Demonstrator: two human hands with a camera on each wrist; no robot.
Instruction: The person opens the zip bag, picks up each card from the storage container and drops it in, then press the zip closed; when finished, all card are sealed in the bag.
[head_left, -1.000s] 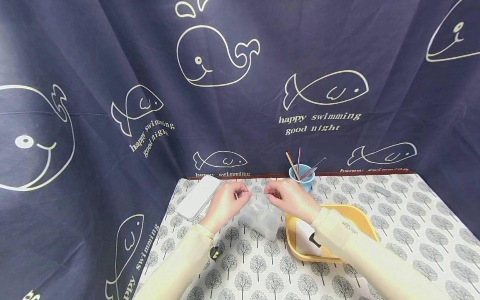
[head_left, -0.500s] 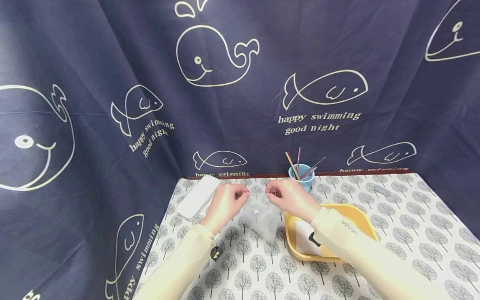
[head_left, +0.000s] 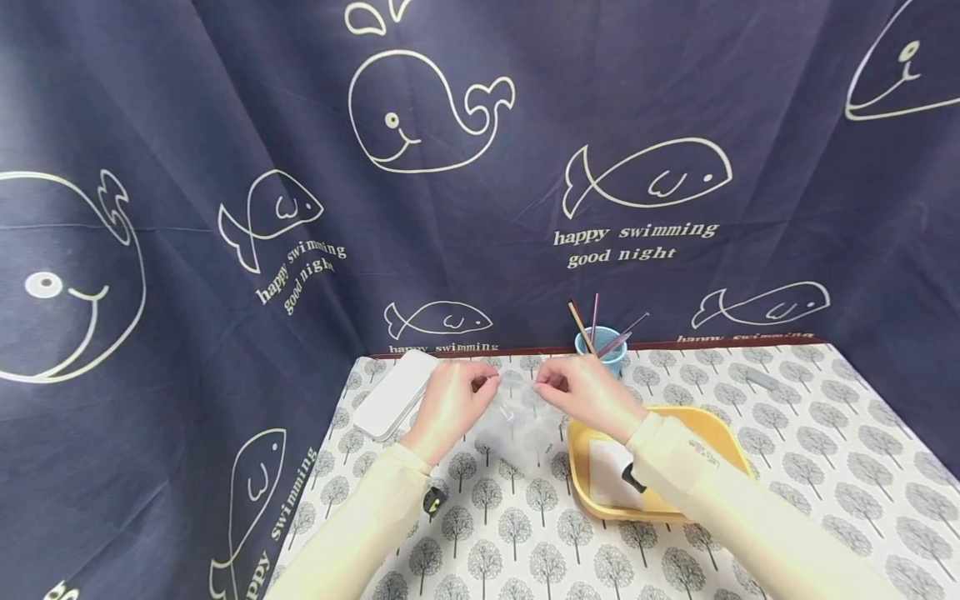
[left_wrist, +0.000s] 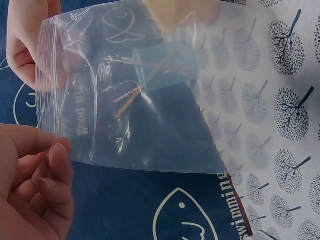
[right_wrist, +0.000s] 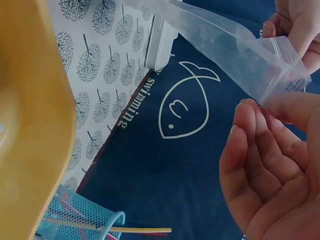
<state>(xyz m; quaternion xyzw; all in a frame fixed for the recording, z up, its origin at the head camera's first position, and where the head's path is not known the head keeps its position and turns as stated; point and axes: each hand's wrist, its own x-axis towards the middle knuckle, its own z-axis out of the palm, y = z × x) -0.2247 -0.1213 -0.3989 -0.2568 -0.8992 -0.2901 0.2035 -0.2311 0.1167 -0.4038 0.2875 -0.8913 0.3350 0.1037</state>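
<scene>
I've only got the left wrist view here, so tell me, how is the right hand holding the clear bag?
Observer: The right wrist view shows the right hand pinching the clear bag between thumb and fingertips.
Operator: Anything else on that side?
Observer: The head view shows a flat white item inside the yellow tray.
Operator: And farther right?
Observer: A small grey object lies on the tree-print cloth.
</scene>
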